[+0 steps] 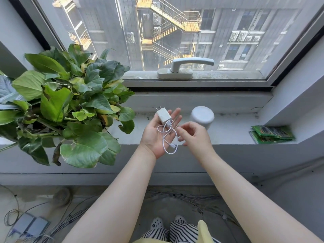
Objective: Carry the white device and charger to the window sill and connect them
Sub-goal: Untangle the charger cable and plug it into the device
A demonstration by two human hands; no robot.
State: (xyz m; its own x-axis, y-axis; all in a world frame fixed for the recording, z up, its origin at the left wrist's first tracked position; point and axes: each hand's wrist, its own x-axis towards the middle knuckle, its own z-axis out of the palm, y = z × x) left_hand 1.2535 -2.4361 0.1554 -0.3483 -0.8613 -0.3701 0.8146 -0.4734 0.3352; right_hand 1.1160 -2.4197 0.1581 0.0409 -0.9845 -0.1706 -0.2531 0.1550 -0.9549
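Charger [163,115] on left hand [156,135]; white device [202,116] on sill [231,128].

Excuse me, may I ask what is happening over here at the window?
A person stands at the window sill. The left hand lies open, palm up, carrying the white charger and its coiled cable. The right hand reaches to the cable; whether it pinches it is unclear. The white device stands on the sill, not yet connected.

head view looks steeply down at the window sill [228,123], close.
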